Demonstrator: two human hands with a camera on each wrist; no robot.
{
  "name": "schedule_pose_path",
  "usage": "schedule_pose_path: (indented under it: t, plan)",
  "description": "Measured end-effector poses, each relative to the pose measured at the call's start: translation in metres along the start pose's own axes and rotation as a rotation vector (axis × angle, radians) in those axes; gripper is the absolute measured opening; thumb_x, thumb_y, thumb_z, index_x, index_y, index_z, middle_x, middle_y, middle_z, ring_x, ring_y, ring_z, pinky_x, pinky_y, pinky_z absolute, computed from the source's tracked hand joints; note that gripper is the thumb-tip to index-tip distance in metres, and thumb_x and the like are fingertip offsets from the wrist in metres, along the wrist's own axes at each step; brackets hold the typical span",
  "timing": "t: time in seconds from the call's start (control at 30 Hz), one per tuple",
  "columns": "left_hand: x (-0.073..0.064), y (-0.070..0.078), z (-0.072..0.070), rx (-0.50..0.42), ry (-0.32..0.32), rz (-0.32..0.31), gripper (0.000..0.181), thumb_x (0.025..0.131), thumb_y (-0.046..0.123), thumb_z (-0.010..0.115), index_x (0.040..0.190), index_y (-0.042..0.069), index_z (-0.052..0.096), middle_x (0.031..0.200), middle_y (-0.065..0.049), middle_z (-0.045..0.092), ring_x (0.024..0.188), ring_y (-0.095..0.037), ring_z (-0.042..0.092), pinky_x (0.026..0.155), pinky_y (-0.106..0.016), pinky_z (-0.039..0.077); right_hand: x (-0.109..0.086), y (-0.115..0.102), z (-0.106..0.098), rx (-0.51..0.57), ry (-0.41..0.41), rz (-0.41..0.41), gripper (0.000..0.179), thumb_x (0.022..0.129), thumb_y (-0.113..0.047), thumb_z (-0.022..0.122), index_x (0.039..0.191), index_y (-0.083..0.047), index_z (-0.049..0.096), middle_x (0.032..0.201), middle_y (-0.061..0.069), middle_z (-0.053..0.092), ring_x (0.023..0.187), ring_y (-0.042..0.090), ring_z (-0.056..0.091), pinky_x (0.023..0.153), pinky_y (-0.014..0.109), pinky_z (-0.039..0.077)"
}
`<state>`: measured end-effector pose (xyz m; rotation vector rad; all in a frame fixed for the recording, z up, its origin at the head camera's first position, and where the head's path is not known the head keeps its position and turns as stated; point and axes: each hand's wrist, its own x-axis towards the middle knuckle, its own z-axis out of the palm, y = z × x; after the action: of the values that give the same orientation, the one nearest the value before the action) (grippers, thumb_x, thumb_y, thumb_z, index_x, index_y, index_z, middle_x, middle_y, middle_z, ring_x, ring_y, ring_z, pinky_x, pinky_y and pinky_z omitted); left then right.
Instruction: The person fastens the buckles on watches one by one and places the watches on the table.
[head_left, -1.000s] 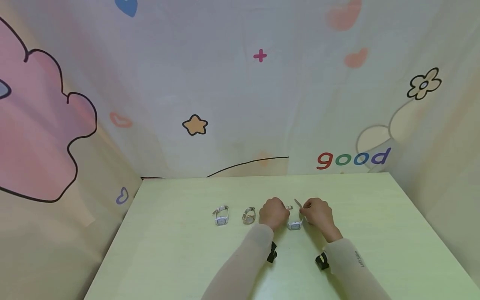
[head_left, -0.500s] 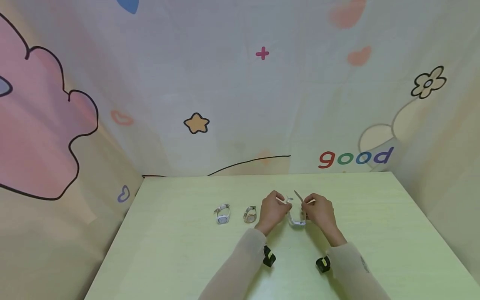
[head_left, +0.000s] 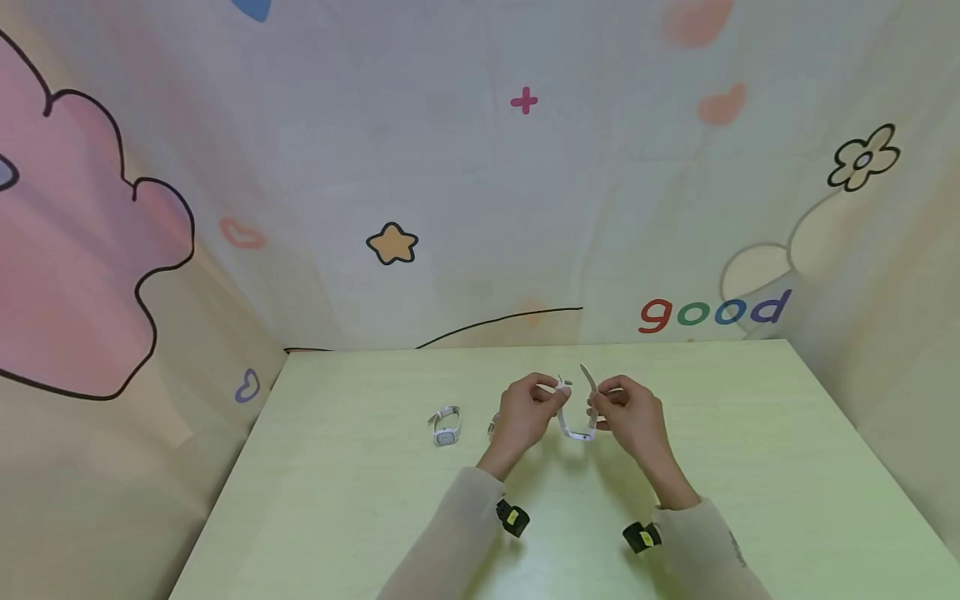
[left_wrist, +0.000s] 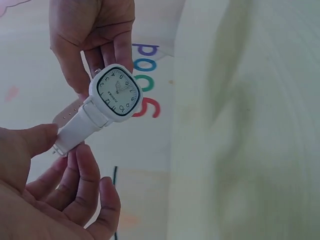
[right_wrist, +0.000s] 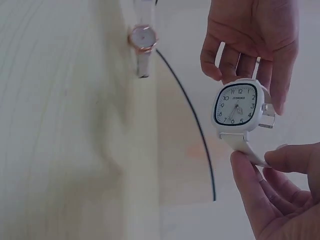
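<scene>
Above the table, both hands hold up a white wristwatch (left_wrist: 117, 92) with a squarish dial and an unfastened strap. My left hand (head_left: 522, 410) pinches the buckle end of the strap (left_wrist: 76, 131) between thumb and fingers. At the other side, my right hand (head_left: 632, 414) pinches the long, free strap half (right_wrist: 241, 144), whose tip sticks up past the fingers. The watch case (head_left: 581, 436) hangs lowest between the hands, its dial facing the wrist cameras.
A second white watch (head_left: 446, 437) lies on the table (head_left: 337, 500) to the left. Nearer the left hand is a rose-gold watch (right_wrist: 143, 38), mostly hidden by that hand in the head view. A printed curtain (head_left: 465, 167) stands behind the table's far edge.
The white watch has been lifted off the table by both hands and brought slightly left. My left hand has gone from a knuckles-up pose near the watch to pinching its buckle end.
</scene>
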<state>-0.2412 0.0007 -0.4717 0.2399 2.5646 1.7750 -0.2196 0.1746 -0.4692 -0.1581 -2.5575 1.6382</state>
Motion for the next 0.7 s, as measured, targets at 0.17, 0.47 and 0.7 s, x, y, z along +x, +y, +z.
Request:
schedule_pose_path:
  t: [0.17, 0.47, 0.7]
  plan:
    - [-0.009, 0.011, -0.009, -0.068, 0.03, 0.04, 0.027, 0.091, 0.039, 0.069, 0.101, 0.014, 0.068, 0.088, 0.0, 0.073, 0.078, -0.009, 0.068, 0.07, -0.025, 0.053, -0.011, -0.015, 0.0, 0.042, 0.003, -0.048, 0.015, 0.096, -0.012, 0.063, 0.106, -0.001, 0.062, 0.103, 0.023, 0.072, 0.085, 0.025, 0.074, 0.067, 0.028, 0.06]
    - [-0.028, 0.03, -0.027, -0.181, 0.002, 0.105, 0.031, 0.094, 0.03, 0.068, 0.119, 0.013, 0.068, 0.097, -0.011, 0.075, 0.087, -0.011, 0.071, 0.086, -0.028, 0.056, -0.035, -0.039, 0.001, 0.134, 0.031, -0.155, 0.021, 0.094, -0.018, 0.068, 0.107, -0.003, 0.063, 0.1, 0.019, 0.072, 0.081, 0.009, 0.071, 0.069, 0.024, 0.059]
    - [-0.043, 0.044, -0.051, -0.215, -0.034, 0.192, 0.026, 0.094, 0.028, 0.067, 0.115, 0.013, 0.07, 0.096, -0.01, 0.074, 0.09, -0.02, 0.072, 0.084, -0.024, 0.056, -0.051, -0.055, 0.004, 0.162, 0.067, -0.281, 0.023, 0.091, -0.021, 0.071, 0.109, -0.007, 0.069, 0.097, 0.013, 0.073, 0.08, 0.011, 0.07, 0.067, 0.021, 0.058]
